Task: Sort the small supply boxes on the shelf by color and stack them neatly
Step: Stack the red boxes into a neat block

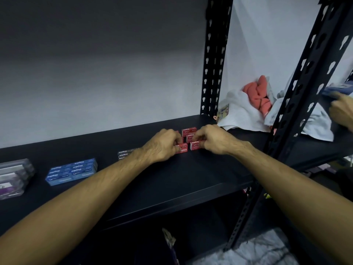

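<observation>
Now we pinch small red cardboard staple boxes (188, 139): left hand (162, 145) holds one, right hand (214, 139) another. Risk: we nudge neighbours, stack skews.

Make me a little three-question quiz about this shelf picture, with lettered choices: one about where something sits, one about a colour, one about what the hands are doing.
1. Where are the blue boxes relative to the hands?
A. to their left on the shelf
B. to their right, beside the towels
C. on the floor below

2. What colour are the boxes between the two hands?
A. blue
B. red
C. green

3. What are the hands doing?
A. hanging idle, off the shelf
B. lying flat and open on the shelf
C. each pinching a small box

Answers:
1 A: the blue stack sits on the black shelf, well left of both hands.
2 B: the red boxes are clustered at the fingertips.
3 C: the left hand and the right hand each curl their fingers around a red box.
</observation>
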A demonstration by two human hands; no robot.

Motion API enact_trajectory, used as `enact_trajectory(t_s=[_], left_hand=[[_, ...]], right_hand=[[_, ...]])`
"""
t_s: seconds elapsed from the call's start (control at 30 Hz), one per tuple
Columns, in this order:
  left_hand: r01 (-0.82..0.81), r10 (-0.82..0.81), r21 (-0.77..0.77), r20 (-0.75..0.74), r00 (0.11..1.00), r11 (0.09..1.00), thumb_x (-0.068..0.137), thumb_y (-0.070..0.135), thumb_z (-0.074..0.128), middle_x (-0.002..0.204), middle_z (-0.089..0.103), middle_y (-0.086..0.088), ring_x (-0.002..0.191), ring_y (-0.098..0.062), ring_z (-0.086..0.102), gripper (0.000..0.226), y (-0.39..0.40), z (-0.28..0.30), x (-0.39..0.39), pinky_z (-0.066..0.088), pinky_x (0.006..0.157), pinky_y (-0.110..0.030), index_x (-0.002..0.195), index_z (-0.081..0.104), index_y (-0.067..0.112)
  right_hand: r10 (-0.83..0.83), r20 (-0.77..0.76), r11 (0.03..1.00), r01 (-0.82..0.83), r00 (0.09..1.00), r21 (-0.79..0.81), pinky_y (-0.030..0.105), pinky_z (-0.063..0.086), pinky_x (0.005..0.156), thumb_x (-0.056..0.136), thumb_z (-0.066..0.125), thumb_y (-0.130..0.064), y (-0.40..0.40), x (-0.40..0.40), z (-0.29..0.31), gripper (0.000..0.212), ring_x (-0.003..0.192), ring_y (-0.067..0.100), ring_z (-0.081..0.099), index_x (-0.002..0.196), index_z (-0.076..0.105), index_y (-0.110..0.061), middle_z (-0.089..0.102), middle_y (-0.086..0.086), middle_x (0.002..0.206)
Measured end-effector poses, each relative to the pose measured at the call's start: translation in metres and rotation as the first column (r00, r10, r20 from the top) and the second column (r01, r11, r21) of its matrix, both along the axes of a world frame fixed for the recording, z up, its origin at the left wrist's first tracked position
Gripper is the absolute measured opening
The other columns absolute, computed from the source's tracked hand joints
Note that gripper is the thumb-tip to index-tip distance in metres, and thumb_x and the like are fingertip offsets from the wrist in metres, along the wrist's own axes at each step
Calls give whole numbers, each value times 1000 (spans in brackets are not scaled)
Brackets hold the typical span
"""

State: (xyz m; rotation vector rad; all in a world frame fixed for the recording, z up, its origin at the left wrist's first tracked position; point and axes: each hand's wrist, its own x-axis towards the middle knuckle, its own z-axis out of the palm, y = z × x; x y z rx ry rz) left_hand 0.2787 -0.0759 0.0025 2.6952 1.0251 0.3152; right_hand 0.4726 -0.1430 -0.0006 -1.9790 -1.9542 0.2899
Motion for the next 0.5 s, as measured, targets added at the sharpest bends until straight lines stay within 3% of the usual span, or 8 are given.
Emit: enact_trajectory(t_s=[0.23,0.4,0.5], left_hand=[[-16,15,28,15,1000,999,89,25,69,90,66,3,83,-15,64,15,-1,-1,2,49,71,-26,102,70,18],[-10,10,14,23,1000,1000,88,26,70,92,67,1,84,-16,65,17,-2,-1,1,54,77,-31,102,71,16],[-12,12,11,30,999,1000,88,27,70,91,67,2,84,-16,64,17,-2,-1,1,54,77,-30,102,71,16]], right_hand=[[24,-15,1000,-24,1000,18,16,41,77,89,67,-11,-1,-4,0,28,90,4,59,114,73,-22,68,-6,112],[25,-32,1000,-25,999,10,19,44,77,89,67,-11,0,-6,0,27,90,6,59,112,73,-23,67,-7,108],[28,-28,1000,-27,999,13,14,41,72,89,67,-11,0,-7,-1,27,84,3,57,111,74,-24,64,-11,100]])
